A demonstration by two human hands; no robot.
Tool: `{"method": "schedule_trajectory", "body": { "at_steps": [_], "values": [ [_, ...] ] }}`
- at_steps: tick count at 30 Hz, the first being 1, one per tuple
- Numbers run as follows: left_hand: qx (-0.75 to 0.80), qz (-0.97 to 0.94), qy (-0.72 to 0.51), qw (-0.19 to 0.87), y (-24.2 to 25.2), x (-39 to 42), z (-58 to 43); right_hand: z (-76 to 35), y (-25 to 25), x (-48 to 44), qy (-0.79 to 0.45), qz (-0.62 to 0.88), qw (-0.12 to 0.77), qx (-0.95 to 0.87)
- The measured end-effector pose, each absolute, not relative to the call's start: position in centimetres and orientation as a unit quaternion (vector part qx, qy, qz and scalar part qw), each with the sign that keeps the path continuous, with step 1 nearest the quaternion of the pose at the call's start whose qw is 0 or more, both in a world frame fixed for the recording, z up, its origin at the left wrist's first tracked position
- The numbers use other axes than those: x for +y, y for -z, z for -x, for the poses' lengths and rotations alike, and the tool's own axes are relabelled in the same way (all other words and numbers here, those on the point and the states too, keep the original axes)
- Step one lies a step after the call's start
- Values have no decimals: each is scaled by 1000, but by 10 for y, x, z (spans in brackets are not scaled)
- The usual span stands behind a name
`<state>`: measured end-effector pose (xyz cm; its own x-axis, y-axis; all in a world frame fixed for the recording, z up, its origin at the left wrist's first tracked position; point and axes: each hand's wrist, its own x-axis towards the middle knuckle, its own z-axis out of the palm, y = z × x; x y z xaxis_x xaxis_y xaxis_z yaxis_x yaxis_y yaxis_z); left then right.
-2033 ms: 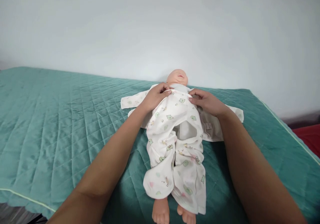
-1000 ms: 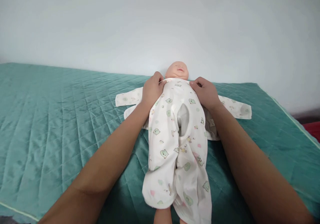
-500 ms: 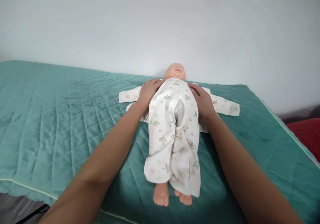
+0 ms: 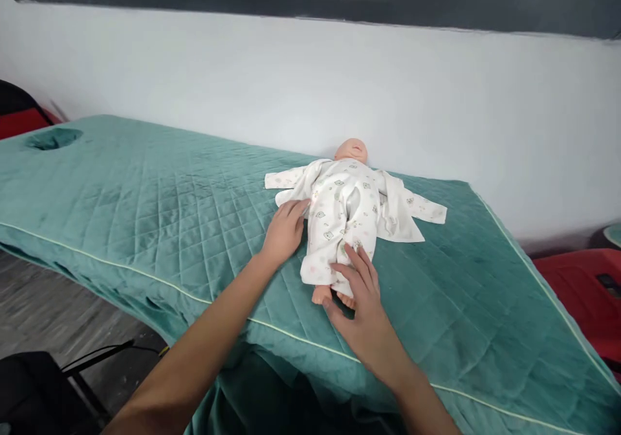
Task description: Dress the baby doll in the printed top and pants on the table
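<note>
Both hands read empty from my end. Left hand: fingers extended, tips at the near-left side of the printed split-crotch baby trousers, nothing pinched that I can see. Right hand: fingers spread, loosely curved over the lower right trouser leg, thumb beside the doll's feet. Can't tell if those fingertips press the cloth or sit just above it.

Key relation: baby doll is face-up, directly right of the left hand and ahead, slightly left, of the right hand. Long axis points away from me, head at the far end, tilted a touch right. Left hand is nearer the waist, right hand nearer the cuffs. The trousers lie along that same axis, over the doll's front.

Long-sleeved baby jacket is spread beneath the doll, ahead of both hands, sleeves out to either side. All of it rests on the quilted massage bed; its face hole is far left of the left hand.

Markings: small green animal prints on the trousers. No brand, label or writing I can read.
</note>
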<state>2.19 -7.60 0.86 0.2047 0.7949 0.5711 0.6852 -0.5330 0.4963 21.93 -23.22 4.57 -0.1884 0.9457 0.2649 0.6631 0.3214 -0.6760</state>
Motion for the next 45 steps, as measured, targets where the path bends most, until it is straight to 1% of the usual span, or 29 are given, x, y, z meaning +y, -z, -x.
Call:
{"method": "schedule_trajectory", "body": {
  "at_steps": [4, 7, 10, 13, 18, 23, 27, 31, 34, 37, 40, 42, 45],
  "values": [
    [454, -751, -452, 158, -10, -150, -18, -220, -44, -236, -137, 551, 283, -773],
    [424, -759, -440, 223, -10, -189, -21, -218, -42, -232, -65, 567, 233, -788],
    [421, -769, -413, 247, -10, -201, -25, -209, -45, -225, -5, 582, 201, -788],
    [427, -762, -420, 246, -13, -197, -31, -204, -52, -219, 18, 584, 196, -787],
    [420, -760, -447, 214, -31, -200, -30, -211, -69, -225, -12, 549, 228, -804],
    [447, -764, -421, 199, -36, -216, -16, -215, -77, -242, -31, 506, 263, -821],
    [475, -767, -378, 208, -26, -221, -10, -224, -66, -249, -104, 492, 288, -815],
    [481, -769, -390, 155, -31, -223, -13, -243, -49, -255, -173, 544, 366, -735],
    [442, -802, -384, 119, -44, -222, -22, -253, -35, -257, -180, 575, 394, -694],
    [391, -858, -320, 92, -51, -217, -37, -255, -24, -253, -175, 591, 392, -683],
    [397, -874, -275, 59, -47, -211, -52, -253, -23, -247, -186, 607, 366, -681],
    [404, -872, -273, 48, -44, -209, -57, -254, -31, -246, -198, 596, 359, -691],
    [401, -859, -312, 68, -43, -211, -55, -262, -53, -251, -207, 545, 374, -721]
  ]
}}
